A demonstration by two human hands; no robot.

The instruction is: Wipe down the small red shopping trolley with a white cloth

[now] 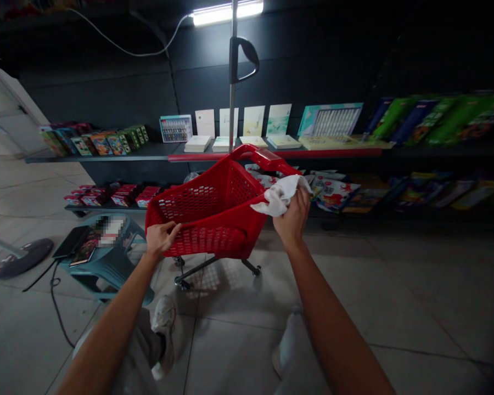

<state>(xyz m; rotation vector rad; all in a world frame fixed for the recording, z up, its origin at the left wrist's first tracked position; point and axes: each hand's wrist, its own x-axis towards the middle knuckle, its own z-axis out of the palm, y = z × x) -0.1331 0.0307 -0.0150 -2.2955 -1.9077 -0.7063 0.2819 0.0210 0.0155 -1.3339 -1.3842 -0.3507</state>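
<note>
A red plastic shopping basket on wheels stands on the tiled floor in front of me, empty inside. My left hand is closed on its near left rim. My right hand is closed on a crumpled white cloth, which is pressed against the basket's right rim, close to the red handle. A metal pole with a black grip rises behind the basket.
Dark shelves along the back wall carry boxed toys, notebooks and books. A teal plastic stool with books and a dark device on it stands at the left, near a fan base and a cable. My legs and shoes show below.
</note>
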